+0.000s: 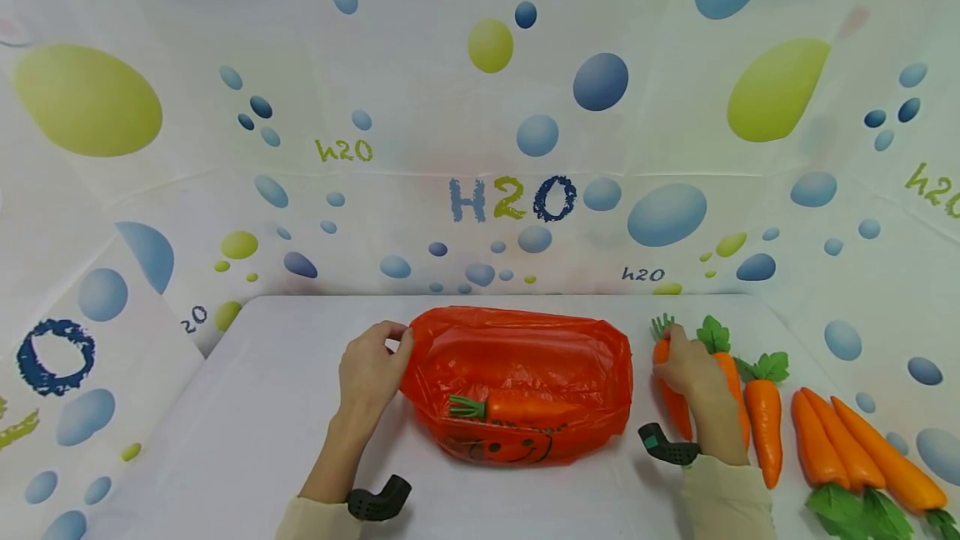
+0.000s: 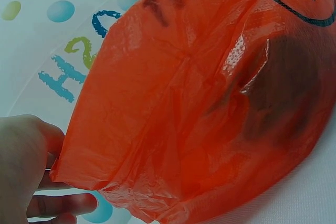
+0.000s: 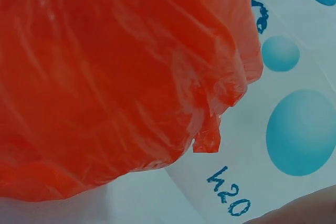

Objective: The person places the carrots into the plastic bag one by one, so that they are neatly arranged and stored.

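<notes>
A red plastic bag (image 1: 517,348) with a printed smiling face lies open on the table. Inside it is a carrot (image 1: 532,407) with a stubby green top. At the bag's left rim, my left hand (image 1: 375,369) pinches the plastic between thumb and fingers. My right hand (image 1: 690,365) is at the row of carrots right of the bag, gripping the upper part of the leftmost carrot (image 1: 677,417) and partly hiding it. Beside it lie a partly covered carrot (image 1: 727,369) with a leafy top and another leafy carrot (image 1: 765,432).
Farther right, three carrots (image 1: 840,448) lie slanted, their green leaves (image 1: 858,511) toward the near edge. The white table (image 1: 262,407) meets a backdrop (image 1: 450,107) printed with blue and green drops. Each wrist wears a black camera mount.
</notes>
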Demonstrator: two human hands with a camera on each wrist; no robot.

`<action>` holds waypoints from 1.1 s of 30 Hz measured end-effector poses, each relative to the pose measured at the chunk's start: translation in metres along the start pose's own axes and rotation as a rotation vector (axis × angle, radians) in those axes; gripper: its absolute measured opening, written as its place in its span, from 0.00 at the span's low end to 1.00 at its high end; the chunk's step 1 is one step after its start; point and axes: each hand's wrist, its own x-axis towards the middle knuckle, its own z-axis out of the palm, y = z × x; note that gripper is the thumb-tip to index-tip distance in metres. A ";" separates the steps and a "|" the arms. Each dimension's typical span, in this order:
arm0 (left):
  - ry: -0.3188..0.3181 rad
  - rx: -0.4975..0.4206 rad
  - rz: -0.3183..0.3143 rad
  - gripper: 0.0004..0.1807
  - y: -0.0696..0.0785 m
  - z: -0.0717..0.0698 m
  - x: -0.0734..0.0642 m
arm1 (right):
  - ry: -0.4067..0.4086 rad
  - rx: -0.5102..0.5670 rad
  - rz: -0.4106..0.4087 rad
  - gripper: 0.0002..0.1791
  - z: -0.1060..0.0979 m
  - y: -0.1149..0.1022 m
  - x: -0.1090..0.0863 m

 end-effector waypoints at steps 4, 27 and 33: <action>-0.005 -0.005 -0.004 0.13 0.000 0.000 0.000 | 0.009 0.001 -0.005 0.36 0.002 0.000 -0.001; -0.010 0.001 -0.004 0.13 0.001 0.000 0.000 | 0.118 0.056 -0.093 0.39 -0.005 -0.011 -0.006; -0.005 -0.002 -0.002 0.13 0.001 0.000 0.000 | 0.176 0.080 -0.129 0.39 -0.008 -0.016 -0.009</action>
